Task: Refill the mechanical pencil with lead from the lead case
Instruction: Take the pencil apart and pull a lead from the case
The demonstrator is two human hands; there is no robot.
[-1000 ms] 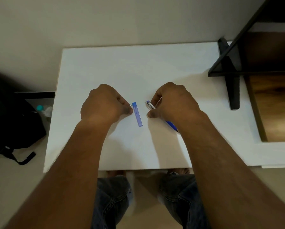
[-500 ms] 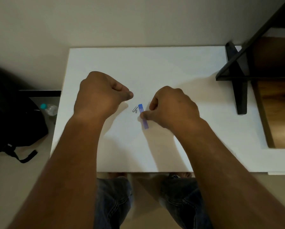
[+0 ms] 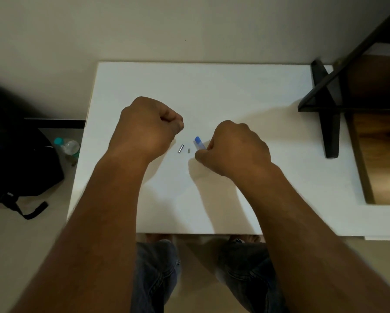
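lead case (image 3: pixel 198 143): pinched by right hand (image 3: pixel 233 148) fingers on tabletop (image 3: pixel 234 91) | metal cap (image 3: pixel 180 148), small piece (image 3: pixel 189 150): left of case | left hand (image 3: pixel 147 129): fisted, raised, contents unclear

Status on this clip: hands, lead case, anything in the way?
Left hand fisted above white table, contents hidden. Right hand pinching translucent blue lead case. Small silver metal cap and tiny grey piece lie loose between hands.
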